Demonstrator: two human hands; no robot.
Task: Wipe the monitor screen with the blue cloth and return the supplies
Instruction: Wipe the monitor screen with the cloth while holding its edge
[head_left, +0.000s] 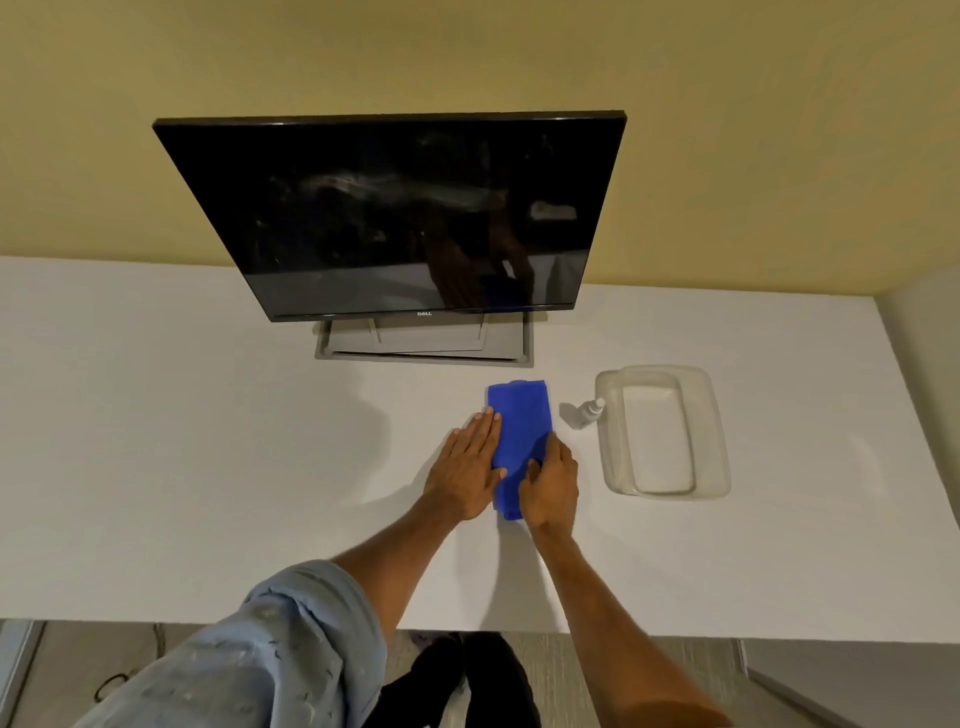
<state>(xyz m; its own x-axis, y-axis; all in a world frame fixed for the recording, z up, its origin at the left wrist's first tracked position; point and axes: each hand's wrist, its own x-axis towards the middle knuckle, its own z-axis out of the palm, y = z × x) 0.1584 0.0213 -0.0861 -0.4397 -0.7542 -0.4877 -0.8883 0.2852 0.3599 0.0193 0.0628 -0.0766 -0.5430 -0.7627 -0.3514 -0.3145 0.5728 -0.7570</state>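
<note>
The folded blue cloth (519, 431) lies flat on the white surface (208, 441), in front of the Dell monitor (389, 213) and its grey stand base (423, 343). The left hand (470, 467) rests open and flat, palm down, with its fingertips on the cloth's left edge. The right hand (550, 480) presses on the cloth's near right part, fingers loosely curled over the fabric, not closed around it. Both forearms reach forward from the near edge, the left in a rolled pale blue sleeve (270, 660). Just right of the cloth stands a small white spray bottle (589, 413), touching a clear plastic tray (714, 431). The dark screen shows smears.
</note>
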